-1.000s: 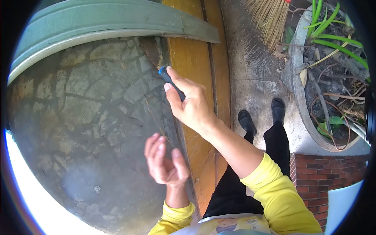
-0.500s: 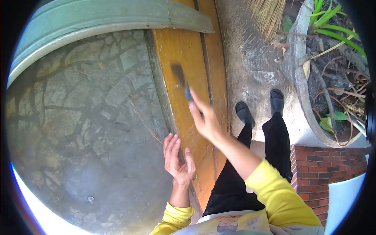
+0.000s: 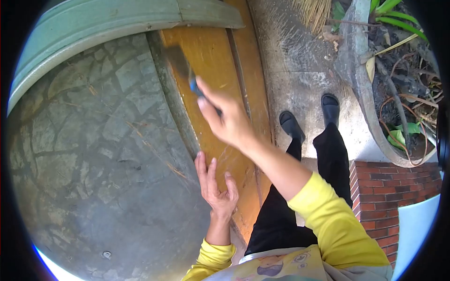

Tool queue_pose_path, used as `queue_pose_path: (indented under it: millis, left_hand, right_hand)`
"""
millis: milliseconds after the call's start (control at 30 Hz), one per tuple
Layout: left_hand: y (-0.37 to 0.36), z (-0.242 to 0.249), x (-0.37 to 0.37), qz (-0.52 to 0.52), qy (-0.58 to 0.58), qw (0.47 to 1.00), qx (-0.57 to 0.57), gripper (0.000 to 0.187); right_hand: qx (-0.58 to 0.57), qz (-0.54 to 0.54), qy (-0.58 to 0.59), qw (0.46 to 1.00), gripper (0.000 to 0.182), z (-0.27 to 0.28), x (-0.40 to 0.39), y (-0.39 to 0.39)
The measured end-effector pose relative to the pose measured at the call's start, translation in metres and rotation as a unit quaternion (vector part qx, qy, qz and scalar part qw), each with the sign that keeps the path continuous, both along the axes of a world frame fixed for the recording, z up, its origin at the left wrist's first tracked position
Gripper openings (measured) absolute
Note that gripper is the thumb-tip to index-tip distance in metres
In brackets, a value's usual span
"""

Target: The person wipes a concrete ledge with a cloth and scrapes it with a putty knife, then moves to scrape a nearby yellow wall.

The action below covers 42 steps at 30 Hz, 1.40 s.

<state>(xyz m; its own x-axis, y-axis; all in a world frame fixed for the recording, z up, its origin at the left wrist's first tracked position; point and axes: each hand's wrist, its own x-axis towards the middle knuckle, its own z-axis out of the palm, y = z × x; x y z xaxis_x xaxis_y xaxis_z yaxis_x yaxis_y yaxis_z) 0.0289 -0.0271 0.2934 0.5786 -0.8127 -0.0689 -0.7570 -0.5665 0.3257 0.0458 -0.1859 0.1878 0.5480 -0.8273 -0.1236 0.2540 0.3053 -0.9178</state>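
Observation:
My right hand (image 3: 227, 119) is closed around the blue-and-black handle of a scraper (image 3: 179, 62). Its flat grey blade, blurred by motion, lies over the left edge of the yellow-brown wooden surface (image 3: 211, 56), near that wood's far end. Lower down, my left hand (image 3: 218, 194) has its fingers apart and holds nothing. Its fingertips are right at the wood's left edge, beside the grey stone-patterned surface (image 3: 93, 164).
A pale green curved rail (image 3: 112, 21) crosses the top left. Right of the wood lies a concrete floor (image 3: 295, 84) where my feet stand. A large planter (image 3: 351, 61) with plants and dry twigs is at the upper right, above a brick wall (image 3: 379, 192).
My right hand has moved up and left with the scraper, toward the wood's far left edge. My left hand has shifted slightly, its fingertips now nearer the edge. The view has shifted a little.

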Motion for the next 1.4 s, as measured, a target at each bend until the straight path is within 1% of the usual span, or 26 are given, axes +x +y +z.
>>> queue_pose_path:
  millis: [100,133,167,233,267,333,367,433,500,600,633,667,700,767,800,867,900,967,1000,1033,1133,1167,1267,1333,1367,1400]
  left_hand:
    - [-0.001,-0.001,0.002,0.002,0.012,1.0,0.018,0.067]
    - [-0.001,-0.002,0.002,0.006,0.019,0.999,0.026,0.07]
    - [-0.002,-0.002,0.003,0.011,0.023,0.999,0.037,0.074]
    - [-0.004,-0.003,0.003,0.01,0.039,0.999,0.037,0.078]
    - [-0.004,-0.003,0.003,0.01,0.047,0.998,0.037,0.081]
    - [-0.005,-0.008,0.002,-0.001,0.042,0.998,0.045,0.083]
    - [-0.006,-0.009,-0.001,-0.005,0.034,0.998,0.048,0.083]
    - [-0.009,-0.009,0.0,0.001,0.035,0.999,0.041,0.084]
    - [-0.008,-0.003,0.001,0.026,0.059,0.997,0.032,0.084]
    - [0.002,0.003,0.002,0.047,0.123,0.991,-0.03,0.085]
    - [0.005,0.006,0.002,0.032,0.118,0.991,-0.047,0.082]
    - [0.009,0.008,0.0,0.019,0.11,0.991,-0.071,0.08]
    - [0.013,0.008,-0.002,0.007,0.1,0.99,-0.095,0.079]
    - [0.018,0.005,-0.01,-0.004,0.089,0.987,-0.137,0.076]
    - [0.023,0.003,-0.014,0.006,0.106,0.985,-0.135,0.077]
    - [0.031,-0.005,-0.025,0.021,0.153,0.978,-0.142,0.078]
    - [0.031,-0.009,-0.03,0.029,0.146,0.978,-0.143,0.077]
    - [0.03,-0.018,-0.038,0.065,0.166,0.976,-0.128,0.075]
    - [0.032,-0.018,-0.044,0.085,0.174,0.974,-0.114,0.075]
    - [0.034,-0.021,-0.049,0.104,0.166,0.977,-0.083,0.067]
    - [0.072,-0.042,-0.065,0.088,0.211,0.973,0.004,0.06]
    - [0.075,-0.042,-0.073,0.199,0.335,0.915,0.1,0.057]
    - [0.119,-0.068,-0.098,0.158,0.283,0.918,0.229,0.061]
    - [0.134,-0.079,-0.109,0.062,0.284,0.859,0.421,0.064]
    - [0.128,-0.08,-0.118,0.07,0.292,0.817,0.493,0.07]
    - [0.12,-0.081,-0.125,0.057,0.308,0.772,0.553,0.071]
  right_hand:
    - [-0.033,-0.04,0.005,0.999,0.047,-0.011,-0.003,0.023]
    - [-0.037,-0.012,0.036,0.999,0.048,-0.007,-0.028,0.046]
    - [-0.006,0.031,0.048,0.998,0.05,-0.011,-0.056,0.079]
    - [-0.025,0.05,0.063,0.996,0.051,-0.017,-0.108,0.134]
    - [-0.025,0.048,0.066,0.996,0.051,-0.014,-0.114,0.138]
    - [-0.029,0.043,0.074,0.996,0.052,-0.003,-0.119,0.13]
    - [-0.037,0.045,0.08,0.995,0.051,-0.008,-0.104,0.113]
    - [-0.075,0.02,0.083,0.994,0.049,-0.005,-0.063,0.056]
    - [-0.077,0.025,0.115,0.99,0.044,0.002,-0.04,0.015]
    - [-0.149,0.035,0.128,0.98,0.047,0.016,-0.062,0.024]
    - [-0.152,0.07,0.13,0.977,0.05,0.022,-0.079,0.041]
    - [-0.19,0.093,0.151,0.966,0.054,0.029,-0.097,0.055]
    - [-0.179,0.136,0.169,0.96,0.056,0.033,-0.115,0.074]
    - [-0.189,0.136,0.189,0.954,0.059,0.039,-0.119,0.087]
    - [-0.198,0.143,0.216,0.945,0.06,0.041,-0.118,0.086]
    - [-0.225,0.121,0.179,0.95,0.058,0.023,-0.112,0.077]
    - [-0.24,0.112,0.165,0.95,0.057,0.016,-0.113,0.07]
    - [-0.182,0.127,0.17,0.96,0.057,0.02,-0.12,0.065]
    - [-0.147,0.135,0.17,0.965,0.057,0.026,-0.124,0.066]
    - [-0.084,0.126,0.152,0.977,0.056,0.025,-0.128,0.076]
    - [-0.046,0.174,0.132,0.975,0.054,0.008,-0.139,0.122]
    - [-0.005,0.157,0.131,0.979,0.051,0.006,-0.138,0.141]
    - [0.029,0.067,0.159,0.985,0.053,-0.026,-0.11,0.145]
    - [0.086,0.041,0.156,0.983,0.048,-0.048,-0.061,0.094]
    - [0.09,0.014,0.149,0.985,0.046,-0.065,-0.032,0.061]
    - [0.087,0.003,0.148,0.985,0.044,-0.074,-0.022,0.052]
